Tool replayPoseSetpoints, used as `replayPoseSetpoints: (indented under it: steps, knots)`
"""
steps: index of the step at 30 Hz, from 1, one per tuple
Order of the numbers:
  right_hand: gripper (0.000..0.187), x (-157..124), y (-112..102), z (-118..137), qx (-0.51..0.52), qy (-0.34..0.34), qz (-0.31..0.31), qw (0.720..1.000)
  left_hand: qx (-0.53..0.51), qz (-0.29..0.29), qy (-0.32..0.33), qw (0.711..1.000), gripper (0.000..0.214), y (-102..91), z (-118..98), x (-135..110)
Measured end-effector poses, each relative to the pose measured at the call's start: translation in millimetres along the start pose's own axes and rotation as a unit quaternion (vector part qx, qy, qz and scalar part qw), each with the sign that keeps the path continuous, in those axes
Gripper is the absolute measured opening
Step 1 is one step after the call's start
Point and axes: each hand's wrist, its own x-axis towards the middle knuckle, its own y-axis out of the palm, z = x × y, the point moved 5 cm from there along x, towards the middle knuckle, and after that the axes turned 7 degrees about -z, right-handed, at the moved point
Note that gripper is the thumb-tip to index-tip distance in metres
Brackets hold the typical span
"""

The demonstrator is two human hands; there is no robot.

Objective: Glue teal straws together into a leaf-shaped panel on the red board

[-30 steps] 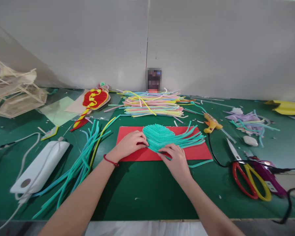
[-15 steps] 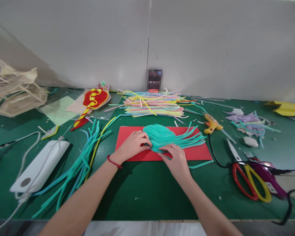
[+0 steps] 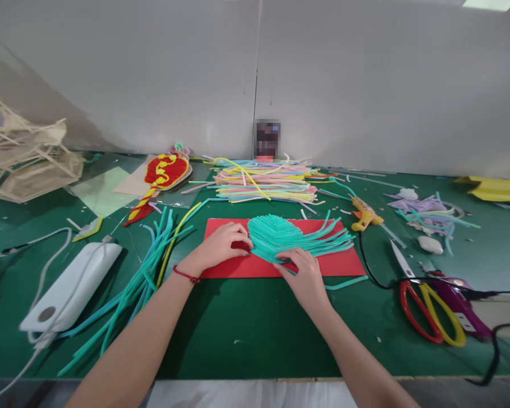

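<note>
A leaf-shaped piece of teal pipe cleaners [image 3: 274,235] lies on a red sheet [image 3: 340,265], its rows set in a V pattern and its loose ends fanning out to the right. Thumb and fingers of my right hand [image 3: 301,275] close on a teal pipe cleaner [image 3: 346,283] at the piece's lower edge; its free end sticks out past the wrist. My left hand [image 3: 223,246], with a red cord bracelet at the wrist, rests on the sheet at the piece's left edge. Its fingers are curved and apart from the thumb, with nothing seen between them.
Behind the sheet lies a pile of coloured pipe cleaners [image 3: 263,184]. Loose teal pipe cleaners [image 3: 147,272] and a white power bank [image 3: 74,289] are at left. A yellow glue gun [image 3: 365,215], scissors [image 3: 420,303] and a purple tool [image 3: 461,306] with black cables lie right.
My left hand has shifted a little left, off the edge of the teal piece, and its thumb and fingers have parted. My right hand stays in place.
</note>
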Motion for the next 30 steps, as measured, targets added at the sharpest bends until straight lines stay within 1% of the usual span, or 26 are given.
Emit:
replayPoseSetpoints:
  steps: [4, 9, 14, 17, 20, 22, 23, 24, 25, 26, 27, 28, 29, 30]
  knots:
    - [0.017, 0, 1, -1, -0.003, 0.005, 0.004, 1.000, 0.000, -0.026, -0.005, 1.000, 0.017, 1.4, 4, 1]
    - [0.019, 0, -1, 0, -0.012, -0.003, -0.006, 1.000, 0.008, -0.042, 0.010, 0.999, 0.016, 5.8, 1, 4]
    - [0.016, -5, -18, 6, -0.063, -0.046, -0.058, 0.995, 0.011, -0.059, 0.017, 0.998, 0.016, 0.7, -6, 4]
    - [0.016, -13, -27, 6, -0.067, -0.049, -0.071, 0.994, 0.012, -0.074, 0.024, 0.997, 0.014, 1.6, -13, 4]
    - [0.014, -20, -32, 1, -0.034, -0.011, -0.064, 0.997, 0.016, -0.076, 0.046, 0.996, 0.013, 10.5, -24, 6]
    - [0.013, -23, -35, -4, 0.042, 0.050, -0.067, 0.996, 0.022, -0.076, 0.063, 0.995, 0.013, 18.6, -31, 7]
    - [0.014, -23, -38, -7, 0.109, 0.098, -0.077, 0.986, 0.025, -0.078, 0.069, 0.994, 0.012, 22.4, -34, 7]
    - [0.015, -23, -39, -11, 0.195, 0.155, -0.088, 0.965, 0.026, -0.081, 0.073, 0.994, 0.012, 25.9, -37, 8]
    - [0.017, -24, -40, -14, 0.292, 0.214, -0.097, 0.927, 0.026, -0.086, 0.075, 0.993, 0.012, 28.8, -38, 8]
    - [0.018, -24, -40, -16, 0.388, 0.268, -0.105, 0.876, 0.024, -0.092, 0.077, 0.993, 0.012, 31.1, -40, 8]
    - [0.019, -24, -38, -16, 0.473, 0.311, -0.110, 0.817, 0.023, -0.096, 0.079, 0.992, 0.012, 33.1, -41, 8]
    - [0.020, -23, -37, -15, 0.539, 0.341, -0.112, 0.762, 0.022, -0.099, 0.081, 0.992, 0.012, 34.7, -41, 8]
    - [0.021, -23, -36, -13, 0.585, 0.359, -0.110, 0.719, 0.022, -0.099, 0.085, 0.991, 0.012, 36.1, -42, 7]
    - [0.021, -22, -35, -11, 0.612, 0.371, -0.110, 0.690, 0.024, -0.098, 0.089, 0.991, 0.013, 37.3, -42, 7]
